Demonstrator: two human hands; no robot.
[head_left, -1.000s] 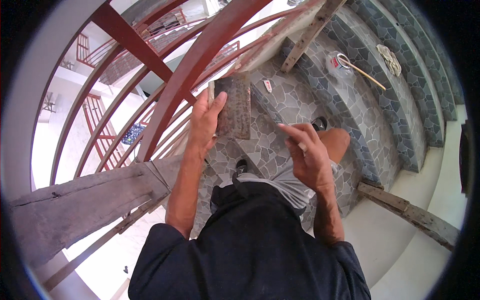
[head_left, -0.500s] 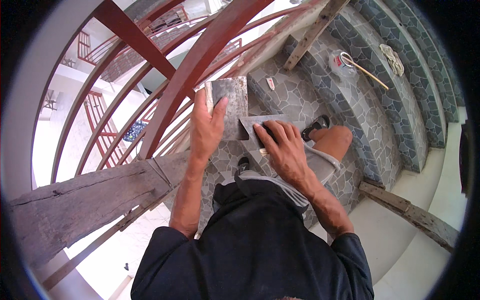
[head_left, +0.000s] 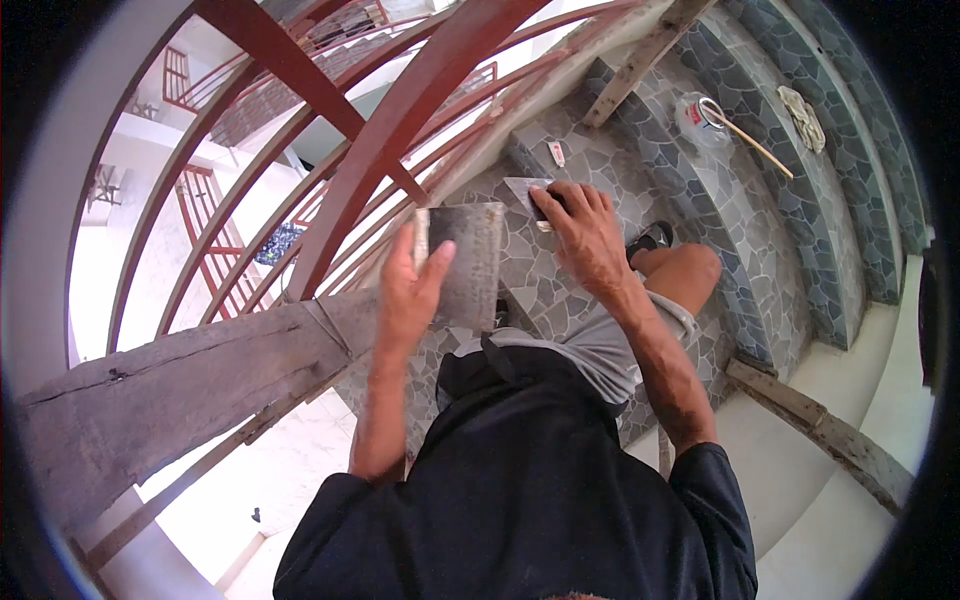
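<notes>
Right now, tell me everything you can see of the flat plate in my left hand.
The plate is flat, rectangular, mottled grey, metallic in look, with brownish marks at its upper right corner and a pale strip along its left edge. The left hand holds it aloft by that edge, thumb on the face.

Two hands, two blades, one stick.

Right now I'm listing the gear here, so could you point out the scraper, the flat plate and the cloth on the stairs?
Scraper (head_left: 519, 189): head view, on the exposed part of its blade.
Flat plate (head_left: 468, 265): head view, on the middle of its face.
Cloth (head_left: 802, 118): head view, middle of its crumpled surface.
</notes>
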